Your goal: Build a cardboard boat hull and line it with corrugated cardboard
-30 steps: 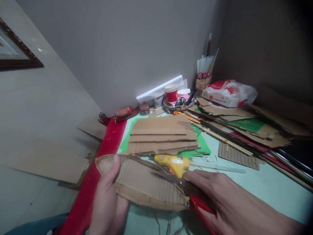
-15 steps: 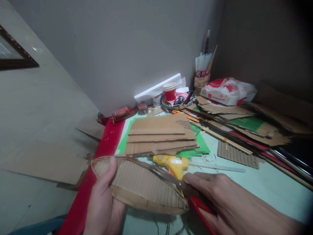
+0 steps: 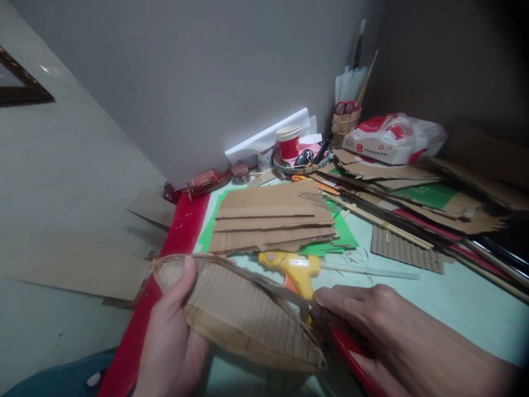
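My left hand (image 3: 171,336) holds a leaf-shaped piece of corrugated cardboard (image 3: 243,311) by its left end, thumb on top. My right hand (image 3: 384,331) is shut on red-handled scissors (image 3: 351,353), whose blades lie along the upper edge of that cardboard piece. A thin strip curls off along that edge. A yellow glue gun (image 3: 295,267) lies on the pale green table (image 3: 454,303) just behind the scissors.
A stack of cardboard sheets (image 3: 270,218) rests on green paper. Behind it stand a red paper cup (image 3: 289,143), a holder with red scissors (image 3: 345,118) and a plastic bag (image 3: 392,138). More cardboard and sticks (image 3: 425,212) pile up at right. A red edge (image 3: 173,248) borders the table at left.
The view has shifted slightly. The cardboard piece has tilted a little and the scissors have worked slightly further along its upper edge.
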`<state>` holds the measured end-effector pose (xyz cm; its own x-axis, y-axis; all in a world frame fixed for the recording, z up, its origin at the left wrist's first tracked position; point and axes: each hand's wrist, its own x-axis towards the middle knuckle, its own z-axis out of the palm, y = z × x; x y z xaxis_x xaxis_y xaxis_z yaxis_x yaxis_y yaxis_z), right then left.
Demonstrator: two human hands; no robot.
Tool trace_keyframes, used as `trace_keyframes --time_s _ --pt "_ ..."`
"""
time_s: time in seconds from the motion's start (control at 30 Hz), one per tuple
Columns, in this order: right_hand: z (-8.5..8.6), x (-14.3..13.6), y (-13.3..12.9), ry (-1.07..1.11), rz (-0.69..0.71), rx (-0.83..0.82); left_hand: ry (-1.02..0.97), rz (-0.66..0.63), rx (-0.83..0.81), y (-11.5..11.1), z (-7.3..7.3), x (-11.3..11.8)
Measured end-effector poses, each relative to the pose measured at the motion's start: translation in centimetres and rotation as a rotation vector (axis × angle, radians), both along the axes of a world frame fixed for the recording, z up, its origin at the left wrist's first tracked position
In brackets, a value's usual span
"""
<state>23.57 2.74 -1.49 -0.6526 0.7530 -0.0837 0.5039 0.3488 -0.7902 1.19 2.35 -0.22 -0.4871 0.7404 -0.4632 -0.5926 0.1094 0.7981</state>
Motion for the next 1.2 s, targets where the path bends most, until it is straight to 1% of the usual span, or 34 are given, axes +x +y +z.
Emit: trace_keyframes --time_s 0.07,0.17,0.3,0.37,0.47,0.57,0.67,0.83,0.93,1.0,1.07,1.13,1.2 --pt "-0.5 0.1 -0.1 0.010 -0.005 0.041 0.045 -0.025 -0.004 0.1 -0.1 0.0" --pt "-1.5 0.2 0.1 -0.033 -0.015 0.097 0.096 -0.036 0.012 0.0 -0.3 -0.1" --pt "-2.3 0.0 0.3 -0.068 -0.015 0.118 0.126 -0.057 -0.010 -0.3 -0.5 -0.1" --pt "-2.3 -0.1 0.4 -0.068 -0.018 0.113 0.149 -0.069 -0.031 -0.3 -0.6 0.0" --pt "-1.7 -0.2 0.3 -0.061 -0.032 0.106 0.164 -0.078 -0.048 -0.3 -0.7 0.2" --pt "-1.0 -0.2 0.2 0.016 -0.025 0.047 0.164 -0.076 -0.061 -0.3 -0.7 0.3" --pt "-0.5 -0.1 0.0 0.052 -0.010 0.013 0.132 -0.089 -0.085 -0.3 -0.7 0.2" --pt "-0.6 0.1 -0.2 0.002 -0.028 -0.001 0.096 -0.089 -0.074 -0.4 -0.6 0.0" --pt "-0.5 0.1 -0.1 -0.016 -0.012 -0.009 0.081 -0.092 -0.071 -0.3 -0.4 0.1" --pt "-0.5 0.1 0.1 -0.010 0.004 0.003 0.087 -0.079 -0.064 -0.3 -0.3 0.2" --pt "-0.6 0.1 0.2 -0.028 -0.012 0.024 0.118 -0.069 -0.060 -0.4 -0.3 0.3" --pt "-0.8 0.0 0.2 -0.063 -0.045 0.035 0.142 -0.087 -0.070 -0.4 -0.4 0.4" --pt "-1.1 -0.1 0.3 -0.055 -0.054 0.054 0.132 -0.120 -0.080 -0.5 -0.6 0.4"
